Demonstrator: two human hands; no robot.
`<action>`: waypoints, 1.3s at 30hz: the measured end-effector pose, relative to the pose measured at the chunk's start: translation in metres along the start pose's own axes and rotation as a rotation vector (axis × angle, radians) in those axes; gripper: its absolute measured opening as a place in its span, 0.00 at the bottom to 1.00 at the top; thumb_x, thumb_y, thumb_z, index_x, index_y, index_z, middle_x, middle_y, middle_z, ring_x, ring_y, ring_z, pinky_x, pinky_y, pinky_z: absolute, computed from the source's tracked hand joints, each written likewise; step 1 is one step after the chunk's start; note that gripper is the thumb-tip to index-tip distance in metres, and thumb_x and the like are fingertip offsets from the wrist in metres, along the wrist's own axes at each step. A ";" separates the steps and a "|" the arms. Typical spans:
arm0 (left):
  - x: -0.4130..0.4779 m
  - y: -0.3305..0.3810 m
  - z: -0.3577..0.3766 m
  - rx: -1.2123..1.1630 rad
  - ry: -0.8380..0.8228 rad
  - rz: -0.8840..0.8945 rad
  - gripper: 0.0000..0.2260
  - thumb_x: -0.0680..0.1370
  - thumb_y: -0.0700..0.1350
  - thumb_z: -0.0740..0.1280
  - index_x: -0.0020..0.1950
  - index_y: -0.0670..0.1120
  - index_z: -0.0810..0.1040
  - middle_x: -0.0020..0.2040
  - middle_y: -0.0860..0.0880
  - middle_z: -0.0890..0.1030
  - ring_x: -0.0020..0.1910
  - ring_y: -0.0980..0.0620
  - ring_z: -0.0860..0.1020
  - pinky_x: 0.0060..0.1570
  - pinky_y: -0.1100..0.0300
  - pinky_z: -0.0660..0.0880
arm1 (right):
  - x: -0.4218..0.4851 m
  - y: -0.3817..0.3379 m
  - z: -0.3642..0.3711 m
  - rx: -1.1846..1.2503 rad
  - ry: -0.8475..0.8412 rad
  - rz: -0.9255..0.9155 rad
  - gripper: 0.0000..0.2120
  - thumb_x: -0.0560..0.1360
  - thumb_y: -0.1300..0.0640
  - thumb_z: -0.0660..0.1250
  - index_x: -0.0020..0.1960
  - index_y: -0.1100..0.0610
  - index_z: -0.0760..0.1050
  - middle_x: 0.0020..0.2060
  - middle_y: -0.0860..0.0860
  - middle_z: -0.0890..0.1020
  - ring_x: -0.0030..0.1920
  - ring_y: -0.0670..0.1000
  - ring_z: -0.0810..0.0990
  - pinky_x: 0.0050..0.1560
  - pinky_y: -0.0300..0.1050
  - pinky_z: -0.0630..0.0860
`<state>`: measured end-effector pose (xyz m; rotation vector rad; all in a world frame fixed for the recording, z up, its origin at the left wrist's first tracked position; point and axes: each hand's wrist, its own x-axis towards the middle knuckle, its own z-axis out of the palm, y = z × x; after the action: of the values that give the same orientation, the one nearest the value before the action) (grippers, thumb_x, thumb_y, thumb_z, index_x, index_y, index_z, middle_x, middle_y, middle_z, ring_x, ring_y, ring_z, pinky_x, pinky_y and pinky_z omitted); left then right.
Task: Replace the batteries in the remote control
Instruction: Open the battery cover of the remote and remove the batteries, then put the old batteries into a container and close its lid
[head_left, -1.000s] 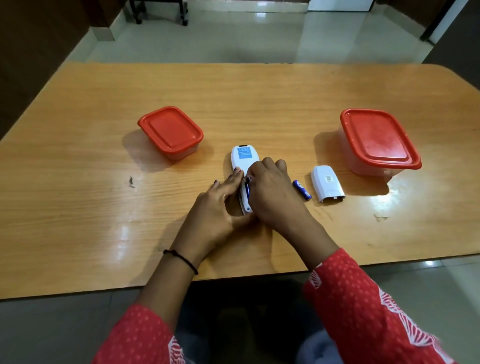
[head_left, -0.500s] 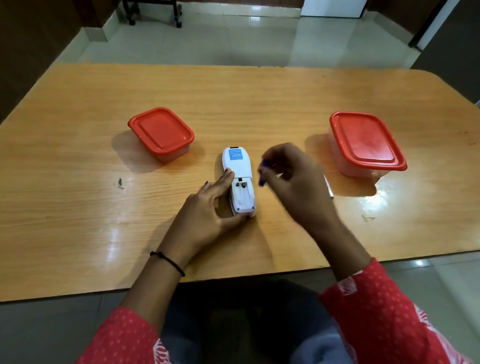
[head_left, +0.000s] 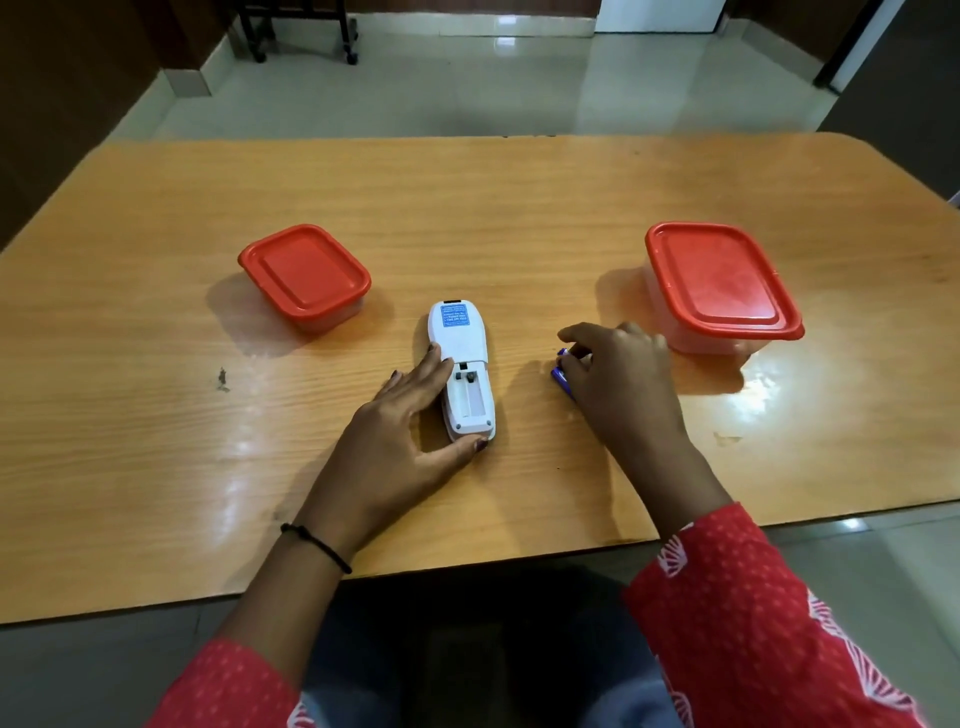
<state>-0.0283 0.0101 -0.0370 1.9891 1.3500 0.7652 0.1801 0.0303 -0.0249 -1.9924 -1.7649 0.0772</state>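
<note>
Right hand (head_left: 621, 374) pinches the blue batteries (head_left: 561, 375) on the counter (head_left: 519, 208) just right of the remote (head_left: 464, 371), whose emptied bay runs lengthwise toward the person, left hand (head_left: 410, 431) splayed, bracing it.

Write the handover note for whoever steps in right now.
Left hand: steadies the remote, face down on the table.
Right hand: down on the table beside the remote, fingers on blue batteries; grip unclear.
Done: back cover off, compartment empty.
Left: fit fresh batteries, refit cover; cover not visible.
Two red-lidded containers are closed.
</note>
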 end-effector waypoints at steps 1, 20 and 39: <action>0.000 -0.001 0.000 0.003 0.004 -0.001 0.35 0.69 0.49 0.75 0.73 0.51 0.65 0.71 0.62 0.58 0.56 0.89 0.46 0.63 0.83 0.46 | 0.000 0.000 0.001 -0.040 0.001 0.001 0.13 0.76 0.56 0.63 0.60 0.53 0.78 0.48 0.53 0.85 0.58 0.54 0.73 0.54 0.48 0.60; 0.015 0.007 0.008 0.072 0.248 0.056 0.23 0.71 0.52 0.72 0.64 0.45 0.77 0.72 0.48 0.69 0.68 0.64 0.64 0.74 0.56 0.47 | -0.005 0.029 -0.029 0.422 0.290 0.153 0.10 0.74 0.61 0.65 0.52 0.56 0.82 0.42 0.51 0.85 0.44 0.50 0.82 0.51 0.48 0.77; 0.027 0.073 0.073 -0.272 0.141 0.078 0.15 0.76 0.40 0.67 0.63 0.50 0.77 0.62 0.57 0.76 0.60 0.78 0.67 0.61 0.78 0.62 | -0.012 0.120 -0.047 0.305 0.316 0.278 0.18 0.74 0.69 0.64 0.62 0.57 0.77 0.66 0.55 0.75 0.66 0.56 0.71 0.67 0.53 0.69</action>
<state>0.0779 0.0025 -0.0264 1.8086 1.1792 1.0817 0.3056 -0.0032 -0.0320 -1.8912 -1.1973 0.1079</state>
